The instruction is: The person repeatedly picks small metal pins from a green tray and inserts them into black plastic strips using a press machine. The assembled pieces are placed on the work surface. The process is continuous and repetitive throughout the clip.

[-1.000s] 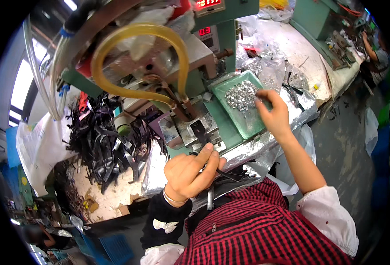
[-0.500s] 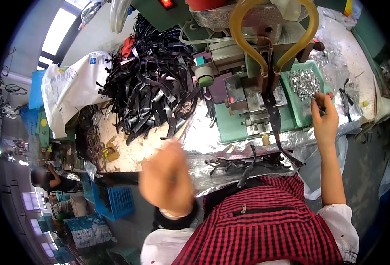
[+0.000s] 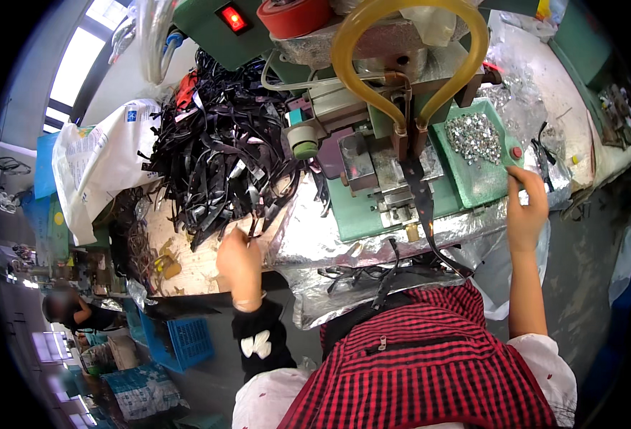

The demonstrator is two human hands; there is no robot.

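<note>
My left hand is at the near edge of a big heap of black straps, its fingertips closed on the end of one black strap. My right hand hovers at the near right corner of a green tray with small shiny metal pieces in it. Its thumb and fingers are bent together; anything between them is too small to make out. Between my hands stands a green press machine, with another black strap hanging from its middle toward me.
A yellow hose loops over the machine, and a red button sits by the tray. Several black straps lie on foil at the front edge. Left are a white sack and a blue crate; a person is farther off.
My left hand has moved up and left to the strap heap and now pinches a strap. My right hand has drawn back from the metal pieces toward the tray's near corner. The view has shifted slightly.
</note>
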